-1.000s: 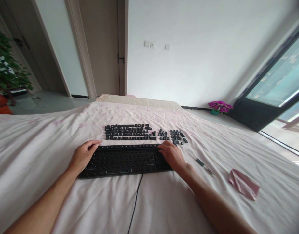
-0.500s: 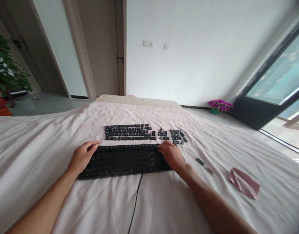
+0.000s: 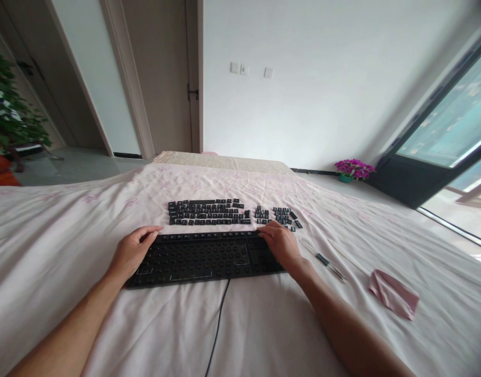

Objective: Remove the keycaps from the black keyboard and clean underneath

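A black keyboard (image 3: 201,259) lies on the bed cover, most of its keycaps off and a row of caps along its far edge. My left hand (image 3: 132,248) is closed round its far left corner, thumb on top. At the far edge toward the right end, my right hand (image 3: 279,243) has its fingers bent and pressed together on the keyboard; whether a keycap is between them is hidden. Just beyond lie loose black keycaps (image 3: 209,215) in rows, with smaller keycap groups (image 3: 282,214) to the right, partly behind my right hand.
Right of the keyboard, a wire keycap puller (image 3: 322,259) with a dark grip rests on the pale floral cover (image 3: 169,335). Farther right is a folded pink cloth (image 3: 395,294). The keyboard's cable (image 3: 217,327) runs toward me. Potted purple flowers (image 3: 354,170) stand on the floor.
My right hand has shifted slightly right along the keyboard's far edge, covering more of the right-hand keycaps. My left hand and the keyboard stay put.
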Tool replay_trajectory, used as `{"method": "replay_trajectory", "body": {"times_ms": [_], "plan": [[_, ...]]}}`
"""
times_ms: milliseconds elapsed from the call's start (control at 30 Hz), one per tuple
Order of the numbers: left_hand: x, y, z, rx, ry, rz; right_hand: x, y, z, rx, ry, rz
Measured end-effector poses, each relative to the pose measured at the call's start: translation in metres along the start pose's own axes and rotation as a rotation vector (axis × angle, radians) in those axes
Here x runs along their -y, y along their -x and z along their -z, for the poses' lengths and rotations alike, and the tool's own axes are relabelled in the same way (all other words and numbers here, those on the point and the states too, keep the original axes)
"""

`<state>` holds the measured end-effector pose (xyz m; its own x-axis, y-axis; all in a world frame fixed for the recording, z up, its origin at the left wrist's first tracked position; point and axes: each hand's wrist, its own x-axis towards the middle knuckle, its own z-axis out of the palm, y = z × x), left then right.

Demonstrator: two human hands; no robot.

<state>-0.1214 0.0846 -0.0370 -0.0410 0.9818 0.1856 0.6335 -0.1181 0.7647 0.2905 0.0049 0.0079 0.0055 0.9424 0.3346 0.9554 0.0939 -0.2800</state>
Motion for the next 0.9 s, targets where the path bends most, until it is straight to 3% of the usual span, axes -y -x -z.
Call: {"method": "replay_trajectory", "body": {"times_ms": [167,533,900], "plan": [[0.0,-0.001,0.0,-0.004,-0.004,0.002,-0.005,-0.007,-0.001,0.029,-0.015,-0.049],[-0.001,0.0,0.0,-0.007,0.008,-0.006,0.003,-0.014,0.003,0.123,0.105,0.023],[0.0,0.0,-0.001,-0.011,0.011,-0.015,0.027,-0.009,0.014,0.224,0.422,0.247]]}}
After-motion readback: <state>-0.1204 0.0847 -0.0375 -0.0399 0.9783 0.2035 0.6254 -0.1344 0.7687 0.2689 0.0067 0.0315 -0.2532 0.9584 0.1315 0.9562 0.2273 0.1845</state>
